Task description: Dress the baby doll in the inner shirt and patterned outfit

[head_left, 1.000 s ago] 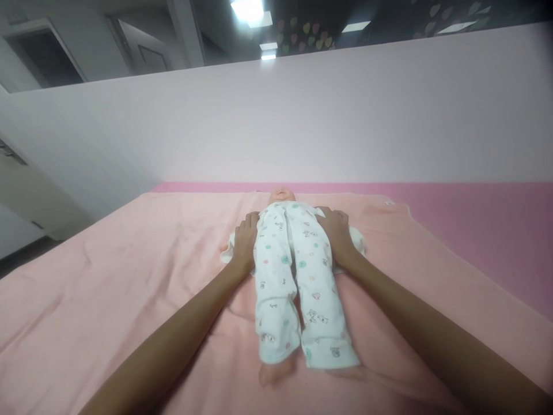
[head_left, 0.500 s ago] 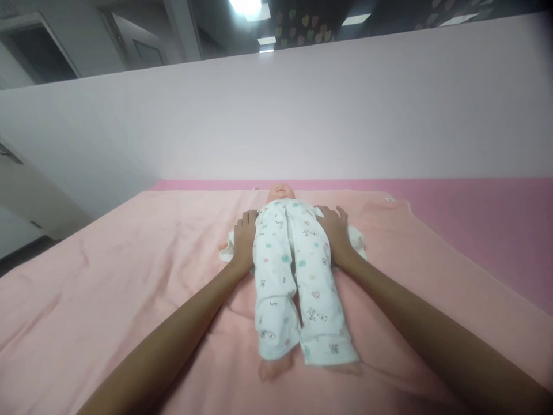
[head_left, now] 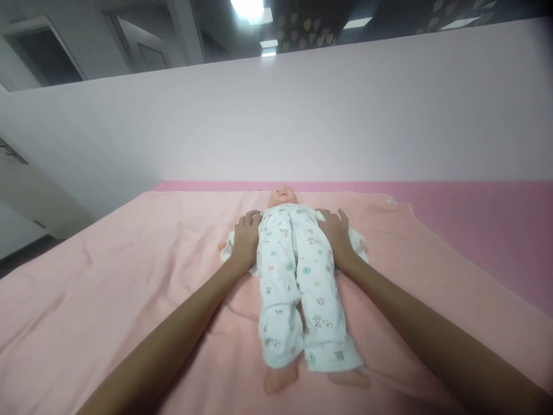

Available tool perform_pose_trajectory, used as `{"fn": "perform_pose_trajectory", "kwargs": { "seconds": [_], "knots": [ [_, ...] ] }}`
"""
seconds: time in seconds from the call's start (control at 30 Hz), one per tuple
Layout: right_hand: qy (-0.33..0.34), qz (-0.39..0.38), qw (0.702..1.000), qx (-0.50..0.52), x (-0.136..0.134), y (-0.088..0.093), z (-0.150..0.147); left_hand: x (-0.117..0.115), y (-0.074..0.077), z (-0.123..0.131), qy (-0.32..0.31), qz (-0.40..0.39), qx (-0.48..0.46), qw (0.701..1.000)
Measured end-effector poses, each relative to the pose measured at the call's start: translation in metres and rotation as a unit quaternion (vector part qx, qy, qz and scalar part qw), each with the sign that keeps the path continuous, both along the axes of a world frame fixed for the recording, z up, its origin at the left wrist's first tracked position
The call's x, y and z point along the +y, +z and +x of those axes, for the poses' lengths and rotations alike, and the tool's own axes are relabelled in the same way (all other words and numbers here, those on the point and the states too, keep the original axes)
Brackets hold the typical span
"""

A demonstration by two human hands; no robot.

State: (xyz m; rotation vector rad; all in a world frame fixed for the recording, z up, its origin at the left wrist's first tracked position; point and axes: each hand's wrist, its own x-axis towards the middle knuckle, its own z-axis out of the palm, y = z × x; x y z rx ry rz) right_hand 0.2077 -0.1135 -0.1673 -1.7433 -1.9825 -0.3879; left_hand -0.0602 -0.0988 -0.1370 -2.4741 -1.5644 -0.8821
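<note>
A baby doll (head_left: 283, 196) lies on its back on a pink blanket, its head at the far end and its bare feet (head_left: 280, 379) towards me. White baby pants (head_left: 317, 294) with a small coloured print cover its legs and reach up over its trunk. My left hand (head_left: 247, 235) is at the left side of the waist, fingers bent against the cloth. On the other side my right hand (head_left: 334, 230) grips the waist edge, some fingers stretched outward. Both thumbs are hidden. White sleeves (head_left: 358, 242) stick out beyond my wrists.
The pink blanket (head_left: 108, 271) is wrinkled and covers most of a darker pink surface (head_left: 488, 230). Behind it rises a white wall panel (head_left: 324, 115), with dark glass above reflecting lamps. A pale door (head_left: 30, 190) stands at the left.
The doll and pants have shifted slightly towards me and to the right in view. More of the feet and head shows. My hands stay at the waist.
</note>
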Motion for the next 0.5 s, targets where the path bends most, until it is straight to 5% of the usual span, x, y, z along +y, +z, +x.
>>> {"fn": "perform_pose_trajectory", "kwargs": {
  "seconds": [0.13, 0.3, 0.4, 0.5],
  "knots": [
    [-0.004, -0.013, 0.999, 0.05, 0.005, -0.004, 0.001, -0.011, 0.009, 0.009, 0.044, -0.016, -0.144, 0.989],
    [-0.021, -0.04, 0.99, 0.135, 0.011, -0.004, -0.002, -0.025, 0.012, 0.022, 0.048, -0.172, -0.398, 0.9],
    [-0.026, -0.042, 0.987, 0.155, 0.015, -0.006, -0.003, -0.032, 0.016, 0.025, 0.023, -0.221, -0.475, 0.851],
    [-0.026, -0.023, 0.993, 0.11, 0.018, -0.01, -0.001, -0.036, 0.026, 0.023, 0.043, -0.246, -0.469, 0.847]
  ]
}}
